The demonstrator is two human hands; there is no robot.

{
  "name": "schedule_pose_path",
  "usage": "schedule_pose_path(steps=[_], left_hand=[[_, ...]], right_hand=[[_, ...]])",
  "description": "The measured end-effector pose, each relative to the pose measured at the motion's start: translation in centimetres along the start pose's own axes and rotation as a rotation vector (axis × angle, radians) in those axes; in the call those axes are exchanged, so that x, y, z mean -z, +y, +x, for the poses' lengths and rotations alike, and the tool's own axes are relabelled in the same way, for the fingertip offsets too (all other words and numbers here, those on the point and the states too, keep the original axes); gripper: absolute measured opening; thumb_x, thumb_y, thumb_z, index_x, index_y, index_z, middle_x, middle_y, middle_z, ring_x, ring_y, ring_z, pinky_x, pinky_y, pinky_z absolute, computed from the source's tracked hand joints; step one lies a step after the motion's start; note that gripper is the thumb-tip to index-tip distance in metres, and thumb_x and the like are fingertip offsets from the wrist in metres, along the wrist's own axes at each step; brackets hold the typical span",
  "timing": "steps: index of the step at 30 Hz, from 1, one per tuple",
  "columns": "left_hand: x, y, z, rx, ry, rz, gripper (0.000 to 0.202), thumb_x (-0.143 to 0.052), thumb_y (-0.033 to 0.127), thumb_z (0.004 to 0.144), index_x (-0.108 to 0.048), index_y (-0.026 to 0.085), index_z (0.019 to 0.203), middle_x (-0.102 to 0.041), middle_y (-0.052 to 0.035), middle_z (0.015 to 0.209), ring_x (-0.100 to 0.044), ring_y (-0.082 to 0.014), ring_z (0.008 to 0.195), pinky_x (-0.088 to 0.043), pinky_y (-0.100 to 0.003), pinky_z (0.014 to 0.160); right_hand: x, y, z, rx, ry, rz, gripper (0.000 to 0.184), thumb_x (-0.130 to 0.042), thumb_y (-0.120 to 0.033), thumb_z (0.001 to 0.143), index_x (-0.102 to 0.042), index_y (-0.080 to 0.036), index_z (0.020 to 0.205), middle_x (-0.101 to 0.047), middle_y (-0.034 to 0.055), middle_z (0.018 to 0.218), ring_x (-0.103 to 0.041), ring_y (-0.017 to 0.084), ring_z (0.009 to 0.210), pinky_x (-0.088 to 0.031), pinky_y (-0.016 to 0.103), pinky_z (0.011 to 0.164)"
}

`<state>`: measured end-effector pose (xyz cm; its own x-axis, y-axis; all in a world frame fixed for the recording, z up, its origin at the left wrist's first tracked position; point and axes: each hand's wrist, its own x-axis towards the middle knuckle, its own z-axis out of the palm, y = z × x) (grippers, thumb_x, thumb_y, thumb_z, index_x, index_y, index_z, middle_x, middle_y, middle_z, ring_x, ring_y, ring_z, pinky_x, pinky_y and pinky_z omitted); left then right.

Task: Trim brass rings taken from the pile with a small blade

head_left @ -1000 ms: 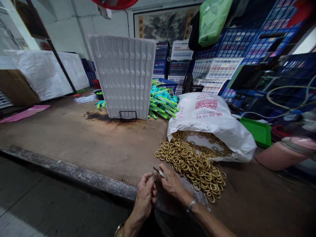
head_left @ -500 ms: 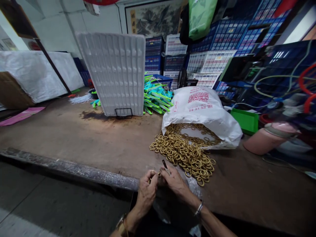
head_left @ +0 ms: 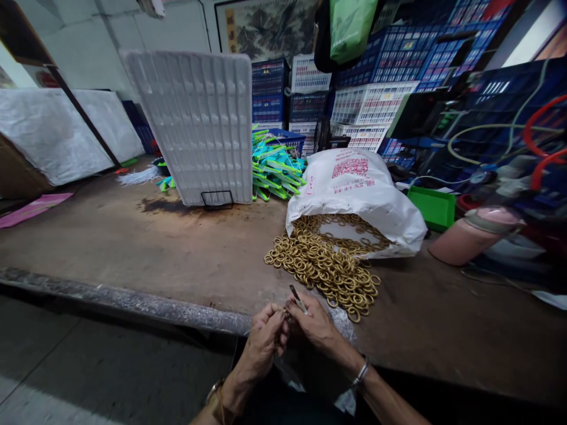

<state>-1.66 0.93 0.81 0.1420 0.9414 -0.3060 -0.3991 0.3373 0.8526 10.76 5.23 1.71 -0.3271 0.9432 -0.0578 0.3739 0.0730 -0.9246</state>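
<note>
Close to the table's front edge, my left hand [head_left: 264, 335] is closed in a pinch on a small gold-coloured ring [head_left: 286, 315], mostly hidden by the fingers. My right hand [head_left: 315, 321] grips a slim knife-like tool [head_left: 297, 298], its dark narrow end pointing up and away. The fingertips of both hands meet at the ring. Just beyond them lies a heap of gold-coloured rings [head_left: 330, 268], spilling from the mouth of a white woven sack [head_left: 349, 183] with red print.
A white ribbed plastic tray [head_left: 195, 130] stands upright in a black wire stand [head_left: 217, 200] on the table [head_left: 133, 248]. Behind it are teal and green plastic pieces [head_left: 277, 171]. A green tray [head_left: 432, 208] and a pink bottle [head_left: 473, 236] stand right; stacked crates [head_left: 376, 103] rise behind.
The view has shifted slightly, moving the background left and up in the picture. My left fingers have curled and turned around the ring; the right hand keeps its grip on the tool.
</note>
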Motion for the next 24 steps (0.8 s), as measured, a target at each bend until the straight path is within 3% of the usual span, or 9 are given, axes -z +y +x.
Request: schedule_pose_path(steps=[5, 8, 10, 18, 24], left_hand=[[-0.3, 0.4, -0.1, -0.003, 0.010, -0.063, 0.033, -0.058, 0.047, 0.069, -0.042, 0.018, 0.068, -0.047, 0.0065, 0.055, -0.036, -0.0023, 0.036, -0.022, -0.013, 0.032], [-0.4, 0.5, 0.0, -0.034, 0.035, -0.022, 0.032, -0.057, 0.047, 0.070, -0.044, 0.018, 0.070, -0.046, 0.0064, 0.056, -0.036, -0.0025, 0.037, -0.024, -0.013, 0.033], [-0.5, 0.5, 0.1, -0.046, 0.052, 0.027, 0.032, -0.055, 0.048, 0.071, -0.045, 0.018, 0.071, -0.046, 0.0063, 0.055, -0.036, -0.0027, 0.037, -0.025, -0.014, 0.033], [-0.5, 0.6, 0.1, -0.076, 0.097, 0.152, 0.033, -0.056, 0.049, 0.069, -0.044, 0.018, 0.068, -0.045, 0.0068, 0.051, -0.036, -0.0033, 0.036, -0.027, -0.014, 0.034], [0.6, -0.1, -0.1, -0.009, 0.089, 0.044, 0.030, -0.053, 0.047, 0.073, -0.044, 0.019, 0.070, -0.044, 0.0071, 0.052, -0.034, -0.0027, 0.036, -0.023, -0.014, 0.033]], right_hand=[[0.5, 1.1, -0.5, 0.071, 0.111, -0.292, 0.023, -0.034, -0.028, 0.080, -0.048, -0.018, 0.064, -0.047, -0.0023, 0.056, -0.042, 0.010, 0.052, -0.031, 0.021, 0.051], [0.5, 1.6, -1.1, 0.112, 0.037, -0.480, 0.015, -0.037, -0.013, 0.071, -0.050, -0.019, 0.071, -0.052, -0.0014, 0.059, -0.044, 0.011, 0.054, -0.030, 0.021, 0.053], [0.4, 1.6, -1.4, 0.128, -0.015, -0.561, 0.024, -0.037, -0.007, 0.063, -0.052, -0.020, 0.078, -0.056, -0.0004, 0.064, -0.047, 0.012, 0.057, -0.030, 0.021, 0.056], [-0.1, 2.1, -1.3, 0.104, -0.067, -0.705, 0.030, -0.038, -0.008, 0.063, -0.051, -0.019, 0.087, -0.060, 0.0017, 0.070, -0.051, 0.014, 0.062, -0.027, 0.023, 0.056], [-0.7, 1.6, -0.4, 0.026, -0.066, -0.851, 0.027, -0.039, -0.007, 0.067, -0.052, -0.017, 0.088, -0.063, 0.0050, 0.070, -0.056, 0.016, 0.063, -0.024, 0.025, 0.052]])
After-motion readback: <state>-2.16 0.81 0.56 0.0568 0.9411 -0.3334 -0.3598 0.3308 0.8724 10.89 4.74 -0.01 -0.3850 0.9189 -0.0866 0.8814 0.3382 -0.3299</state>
